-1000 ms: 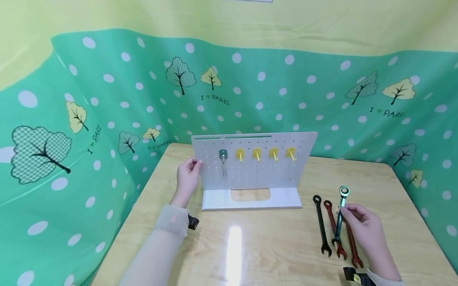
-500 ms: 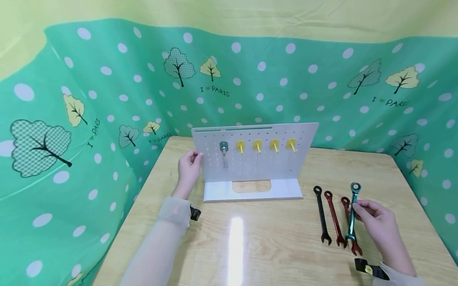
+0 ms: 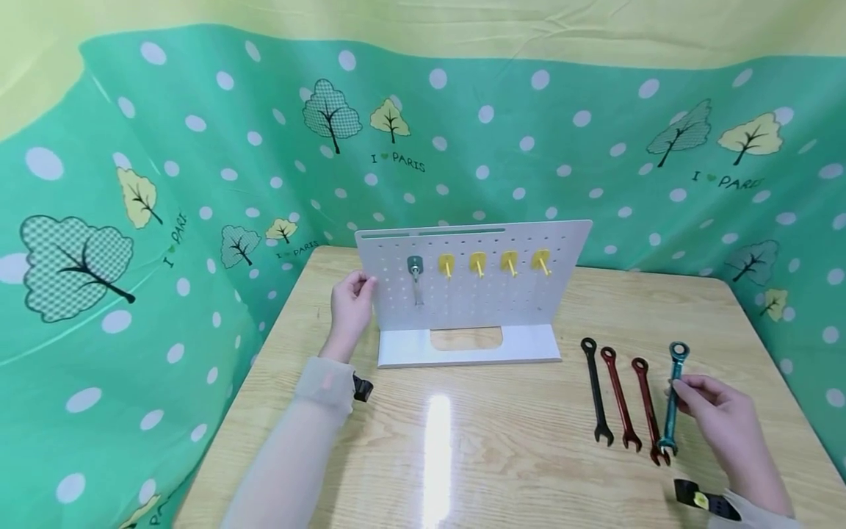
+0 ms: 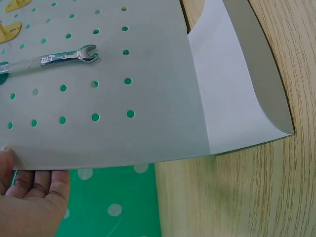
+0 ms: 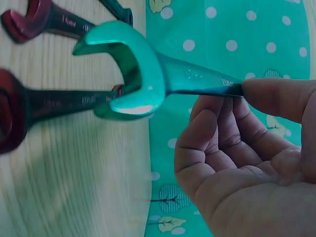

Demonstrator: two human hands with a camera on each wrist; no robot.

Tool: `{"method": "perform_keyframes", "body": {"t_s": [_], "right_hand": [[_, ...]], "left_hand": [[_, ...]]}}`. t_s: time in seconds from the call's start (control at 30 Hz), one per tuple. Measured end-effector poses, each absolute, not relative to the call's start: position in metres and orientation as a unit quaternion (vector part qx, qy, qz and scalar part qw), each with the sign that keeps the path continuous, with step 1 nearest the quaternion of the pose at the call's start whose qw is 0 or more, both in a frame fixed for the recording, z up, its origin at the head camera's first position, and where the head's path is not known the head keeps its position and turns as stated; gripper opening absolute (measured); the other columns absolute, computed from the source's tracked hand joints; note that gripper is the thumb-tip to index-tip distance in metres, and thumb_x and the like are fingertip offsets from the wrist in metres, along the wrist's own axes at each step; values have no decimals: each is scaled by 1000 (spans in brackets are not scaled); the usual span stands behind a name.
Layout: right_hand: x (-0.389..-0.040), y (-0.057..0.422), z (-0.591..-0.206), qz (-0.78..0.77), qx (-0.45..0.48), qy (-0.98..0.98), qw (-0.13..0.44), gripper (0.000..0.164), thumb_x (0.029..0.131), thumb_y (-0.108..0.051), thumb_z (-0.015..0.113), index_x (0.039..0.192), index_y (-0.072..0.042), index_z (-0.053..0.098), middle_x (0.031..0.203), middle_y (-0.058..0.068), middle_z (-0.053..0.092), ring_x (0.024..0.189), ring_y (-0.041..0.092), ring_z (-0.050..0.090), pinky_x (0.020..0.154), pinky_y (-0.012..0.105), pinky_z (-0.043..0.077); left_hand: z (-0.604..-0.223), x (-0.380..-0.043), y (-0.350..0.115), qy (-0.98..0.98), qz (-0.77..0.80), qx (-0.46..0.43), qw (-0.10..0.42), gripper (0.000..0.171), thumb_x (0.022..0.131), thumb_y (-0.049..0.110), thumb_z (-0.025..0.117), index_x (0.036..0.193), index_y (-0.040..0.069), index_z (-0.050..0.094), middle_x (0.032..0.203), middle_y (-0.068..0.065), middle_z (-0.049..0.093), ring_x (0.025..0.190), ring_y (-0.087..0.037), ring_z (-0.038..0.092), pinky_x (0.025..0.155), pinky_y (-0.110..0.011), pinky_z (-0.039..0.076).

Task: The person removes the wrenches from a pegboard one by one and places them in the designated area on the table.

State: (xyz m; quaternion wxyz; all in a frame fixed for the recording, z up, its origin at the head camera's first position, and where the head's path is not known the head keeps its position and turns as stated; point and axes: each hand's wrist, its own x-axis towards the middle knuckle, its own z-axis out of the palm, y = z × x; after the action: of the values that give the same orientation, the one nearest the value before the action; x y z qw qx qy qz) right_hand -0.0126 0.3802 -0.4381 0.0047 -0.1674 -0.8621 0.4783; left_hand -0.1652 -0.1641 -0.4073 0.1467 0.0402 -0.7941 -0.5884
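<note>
My left hand (image 3: 351, 308) grips the left edge of a white pegboard (image 3: 463, 294), thumb in front and fingers behind. A silver wrench (image 4: 64, 57) hangs on the board's green hook (image 3: 415, 264). At the right, my right hand (image 3: 723, 419) pinches a teal combination wrench (image 3: 672, 404) between thumb and fingers, ring end pointing away. In the right wrist view its open end looms close, over the table. Left of it on the table lie a black wrench (image 3: 598, 393), a red wrench (image 3: 621, 400) and another red wrench (image 3: 648, 404), roughly side by side.
Several yellow hooks (image 3: 479, 264) line the pegboard to the right of the green one. The board's base (image 3: 529, 344) stands flat on the wooden table (image 3: 515, 455). A green dotted curtain (image 3: 238, 176) surrounds the table's back and sides.
My right hand has carried the teal wrench rightward, from above the red wrenches to the right of them. My left hand stays on the board's edge. The head view has tilted slightly.
</note>
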Motion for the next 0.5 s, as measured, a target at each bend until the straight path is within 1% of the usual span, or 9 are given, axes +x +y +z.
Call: {"method": "perform_keyframes", "body": {"t_s": [0.17,0.27,0.5], "right_hand": [[-11,388,-439,474,-167,-865,-12,49,105,-32,58,124,13,58,91,-4,72,77,3,66,64,20,55],[-10,393,-441,472,-170,-865,-23,51,105,-34,57,124,14,57,93,-1,72,77,4,66,64,21,55],[-7,402,-447,462,-185,-866,-48,53,106,-35,55,126,15,56,97,6,70,77,4,63,64,24,56]], "left_hand": [[-408,-164,-164,-795,-586,49,152,16,104,10,60,108,-4,67,108,-19,70,100,-29,68,86,-37,57],[-408,-164,-165,-794,-586,47,155,16,104,9,60,107,-5,67,107,-19,71,99,-29,68,85,-37,57],[-408,-165,-163,-792,-590,39,156,15,103,7,60,107,-6,67,108,-20,71,100,-29,68,87,-36,57]]}}
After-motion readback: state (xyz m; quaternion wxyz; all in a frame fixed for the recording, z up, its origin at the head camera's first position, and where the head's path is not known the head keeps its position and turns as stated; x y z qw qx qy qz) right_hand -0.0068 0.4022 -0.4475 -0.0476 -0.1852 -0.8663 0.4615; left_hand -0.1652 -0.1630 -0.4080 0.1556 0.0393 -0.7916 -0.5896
